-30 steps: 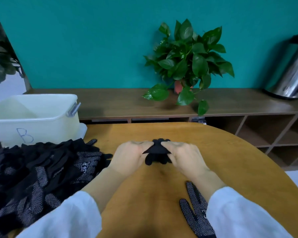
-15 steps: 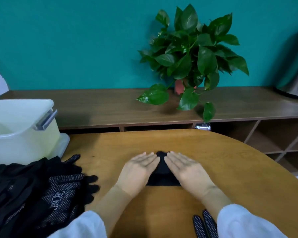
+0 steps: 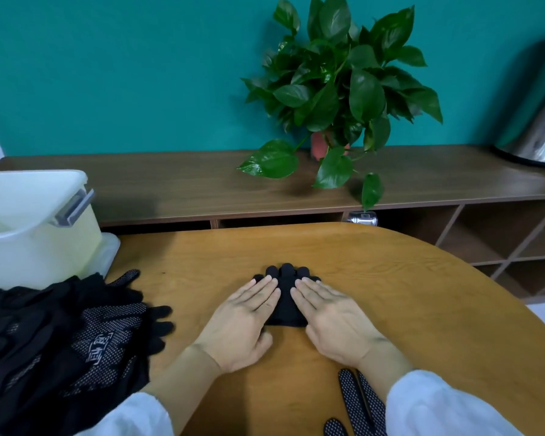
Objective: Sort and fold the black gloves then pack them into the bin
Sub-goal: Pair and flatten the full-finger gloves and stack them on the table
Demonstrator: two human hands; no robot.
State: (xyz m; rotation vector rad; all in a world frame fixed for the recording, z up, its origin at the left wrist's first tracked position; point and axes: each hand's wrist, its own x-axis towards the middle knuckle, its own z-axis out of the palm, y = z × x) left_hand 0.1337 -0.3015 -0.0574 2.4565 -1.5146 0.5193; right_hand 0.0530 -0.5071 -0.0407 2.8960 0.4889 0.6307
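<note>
Flattening a folded glove at table centre.
Nearest, a dotted glove (image 3: pixel 364 404) by right sleeve, likely waiting. Left hand (image 3: pixel 244 319) and right hand (image 3: pixel 334 316), fingers straight, pressing folded black glove (image 3: pixel 285 297) to set crease. Left, unsorted pile (image 3: pixel 51 338); beyond, white bin (image 3: pixel 29 228).

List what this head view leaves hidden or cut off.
- Folded glove: both sides lie under the flat left hand and right hand.
- Bin: cut by the left edge; its inside is barely visible.
- Dotted glove: cut by the bottom edge and the sleeve.
- Glove pile: count unreadable, overlapping.
</note>
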